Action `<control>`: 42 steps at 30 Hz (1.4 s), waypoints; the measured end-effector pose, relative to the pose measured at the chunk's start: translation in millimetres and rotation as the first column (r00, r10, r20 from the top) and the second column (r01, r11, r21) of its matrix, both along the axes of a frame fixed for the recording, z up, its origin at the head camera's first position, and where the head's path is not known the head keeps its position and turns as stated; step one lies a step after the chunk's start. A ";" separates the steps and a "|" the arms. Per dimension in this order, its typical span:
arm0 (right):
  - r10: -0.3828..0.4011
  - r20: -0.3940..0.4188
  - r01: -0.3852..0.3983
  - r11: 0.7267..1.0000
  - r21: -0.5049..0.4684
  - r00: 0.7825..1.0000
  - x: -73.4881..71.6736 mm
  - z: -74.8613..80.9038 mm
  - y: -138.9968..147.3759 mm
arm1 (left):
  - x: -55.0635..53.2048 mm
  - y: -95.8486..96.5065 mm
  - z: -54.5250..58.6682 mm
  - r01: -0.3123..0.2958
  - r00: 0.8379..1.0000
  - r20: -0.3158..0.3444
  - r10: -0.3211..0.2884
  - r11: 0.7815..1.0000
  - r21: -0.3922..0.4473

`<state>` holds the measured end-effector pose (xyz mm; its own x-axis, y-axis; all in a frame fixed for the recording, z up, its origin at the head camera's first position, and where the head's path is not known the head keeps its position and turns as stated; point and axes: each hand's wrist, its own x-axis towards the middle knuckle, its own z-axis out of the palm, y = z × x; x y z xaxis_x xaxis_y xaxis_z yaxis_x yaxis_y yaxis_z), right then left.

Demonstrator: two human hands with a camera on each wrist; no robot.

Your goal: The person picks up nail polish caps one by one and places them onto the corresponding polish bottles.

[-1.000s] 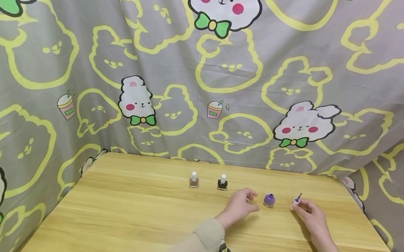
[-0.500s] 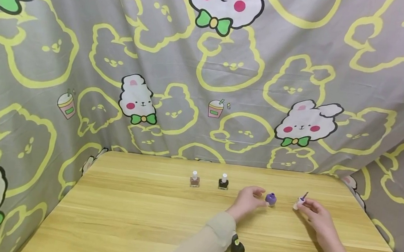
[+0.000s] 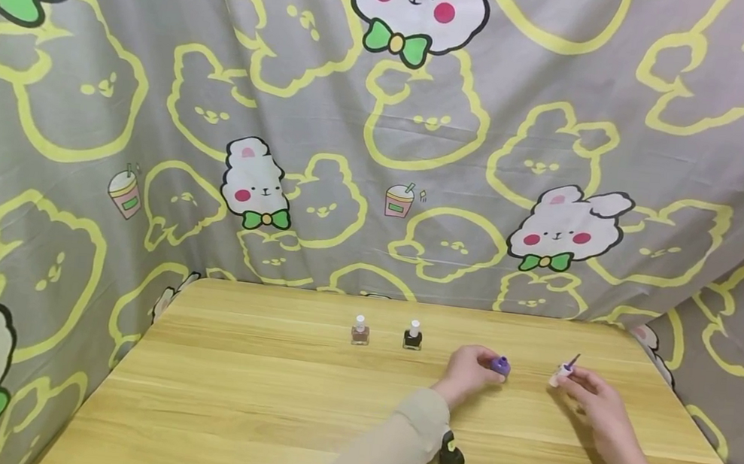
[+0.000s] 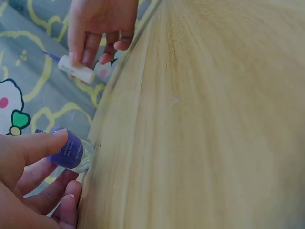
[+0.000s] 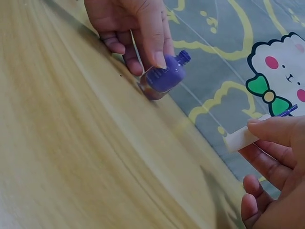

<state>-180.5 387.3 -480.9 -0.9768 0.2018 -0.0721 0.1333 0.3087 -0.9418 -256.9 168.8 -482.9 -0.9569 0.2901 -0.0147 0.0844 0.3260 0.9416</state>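
Note:
My left hand (image 3: 468, 372) pinches an uncapped purple nail polish bottle (image 3: 501, 366) between thumb and fingers. In the right wrist view the bottle (image 5: 164, 76) shows its bare threaded neck and leans slightly, close over the wood. To the right, my right hand (image 3: 598, 411) holds the white nail polish cap (image 3: 559, 376), its purple-coated brush (image 3: 573, 361) pointing up and away. The left wrist view shows thumb and fingertips around the white cap (image 4: 76, 69). A gap separates the cap from the bottle.
Two capped nail polish bottles stand further left on the wooden table (image 3: 246, 393): a brownish-pink bottle (image 3: 360, 333) and a black bottle (image 3: 412, 337). A patterned grey curtain (image 3: 329, 122) hangs behind the table and along its sides.
My left hand has moved right to the purple bottle and taken hold of it. My right hand, with the cap and brush, has shifted slightly right.

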 end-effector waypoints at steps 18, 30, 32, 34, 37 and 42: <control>-0.020 -0.053 0.023 0.999 0.047 0.998 1.9 7.8 -0.7 | 6.4 2.9 2.6 -0.059 0.998 -0.018 0.059 0.998 -0.030; 0.018 -0.112 -0.004 0.993 0.121 0.994 0.9 13.5 -8.4 | 11.5 -8.3 1.5 -0.037 0.999 0.008 0.037 0.999 0.037; 0.026 -0.119 -0.010 0.991 0.134 0.993 0.8 15.4 -10.4 | 12.7 -10.5 1.4 -0.042 0.999 -0.003 0.042 0.998 0.042; 0.040 -0.131 -0.020 0.988 0.152 0.990 0.3 17.2 -12.6 | 13.9 -12.7 1.6 -0.047 0.999 -0.004 0.048 0.997 0.055; 0.068 -0.157 -0.037 0.981 0.189 0.985 -0.5 19.5 -16.2 | 16.3 -16.4 3.2 -0.060 0.998 0.003 0.060 0.995 0.078; 0.120 -0.194 -0.083 0.978 0.193 0.974 -0.9 22.7 -22.0 | 21.0 -21.2 6.6 -0.074 0.997 0.007 0.073 0.993 0.096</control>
<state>-181.4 365.3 -458.3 -0.9830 0.0921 0.1588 -0.0960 0.4796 -0.8722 -236.0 147.6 -476.3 -0.9756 0.2194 0.0062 0.0599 0.2394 0.9691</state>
